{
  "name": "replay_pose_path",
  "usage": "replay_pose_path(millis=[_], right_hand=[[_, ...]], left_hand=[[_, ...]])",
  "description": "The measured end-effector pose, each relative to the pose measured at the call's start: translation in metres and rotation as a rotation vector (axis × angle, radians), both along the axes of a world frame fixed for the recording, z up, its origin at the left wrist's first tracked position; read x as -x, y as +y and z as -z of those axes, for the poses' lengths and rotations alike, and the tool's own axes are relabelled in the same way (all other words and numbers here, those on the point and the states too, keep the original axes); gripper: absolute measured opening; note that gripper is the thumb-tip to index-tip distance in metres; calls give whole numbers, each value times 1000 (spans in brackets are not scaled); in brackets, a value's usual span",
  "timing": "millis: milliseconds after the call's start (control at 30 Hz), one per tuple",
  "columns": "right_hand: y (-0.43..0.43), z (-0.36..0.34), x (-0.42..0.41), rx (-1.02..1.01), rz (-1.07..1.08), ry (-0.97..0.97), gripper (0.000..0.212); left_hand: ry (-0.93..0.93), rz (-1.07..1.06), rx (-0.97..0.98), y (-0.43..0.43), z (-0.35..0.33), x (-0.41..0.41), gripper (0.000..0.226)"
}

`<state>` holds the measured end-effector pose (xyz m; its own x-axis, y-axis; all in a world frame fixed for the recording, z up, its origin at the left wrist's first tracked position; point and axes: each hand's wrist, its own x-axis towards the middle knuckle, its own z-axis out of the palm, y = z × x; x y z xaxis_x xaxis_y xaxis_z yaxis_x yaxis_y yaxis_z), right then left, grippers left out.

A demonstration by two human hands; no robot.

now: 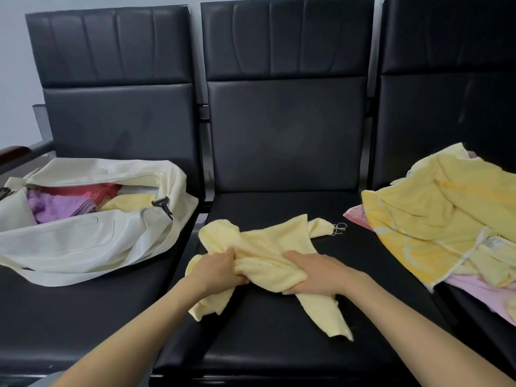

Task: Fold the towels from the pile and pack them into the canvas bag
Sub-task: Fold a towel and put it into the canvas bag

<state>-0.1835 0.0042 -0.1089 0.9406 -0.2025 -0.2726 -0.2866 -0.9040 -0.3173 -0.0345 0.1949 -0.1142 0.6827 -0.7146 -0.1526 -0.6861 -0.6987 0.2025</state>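
Bag first: the white canvas bag (69,241) lies open at the left of the frame on the left black padded seat (83,317). A purple towel (55,206), a red towel (92,189) and a pale yellow packed towel (125,203) lie inside. In the lower centre, your left hand (220,268) and your right hand (315,275) both grip the crumpled pale yellow terry towel (268,238), fingers curled into the cloth, on the middle black seat (279,353). At the right edge rests the loose pile of yellow and pink towels (435,219).
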Motion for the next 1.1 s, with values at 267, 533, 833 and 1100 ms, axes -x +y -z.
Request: replay_pose_path(millis=[267,533,833,1100], right_hand=[[-12,12,-5,-21,37,-93,43],[-13,0,25,-47,134,-133,37],[-4,-55,59,-59,145,-105,26],[3,-173,83,-165,178,-313,16]], left_hand=[[86,55,51,2,-3,-10,29],[214,96,219,8,-2,13,33],[285,123,57,17,-52,32,19],[722,257,315,43,-172,45,39]])
